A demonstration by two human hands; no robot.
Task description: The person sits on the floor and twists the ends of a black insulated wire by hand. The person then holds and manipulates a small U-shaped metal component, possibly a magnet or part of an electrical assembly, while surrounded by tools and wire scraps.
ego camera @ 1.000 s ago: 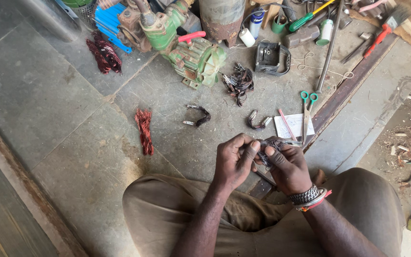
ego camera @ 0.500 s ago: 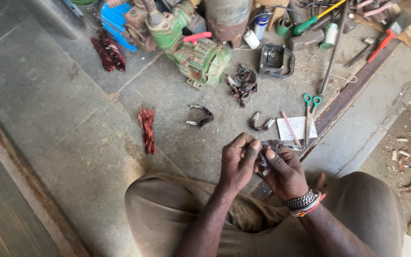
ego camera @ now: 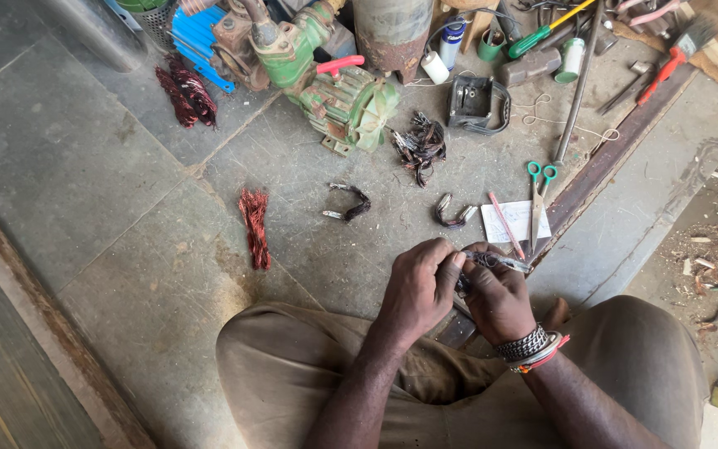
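Both hands, left hand (ego camera: 417, 287) and right hand (ego camera: 499, 298), pinch a small wire piece (ego camera: 492, 260).

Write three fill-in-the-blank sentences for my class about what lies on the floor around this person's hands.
1. The scissors by the white paper have ____ handles.
2. Both hands, left hand and right hand, pinch one small bundle of ____.
3. The bracelets sit on the ____ wrist.

Missing words: green; wire; right
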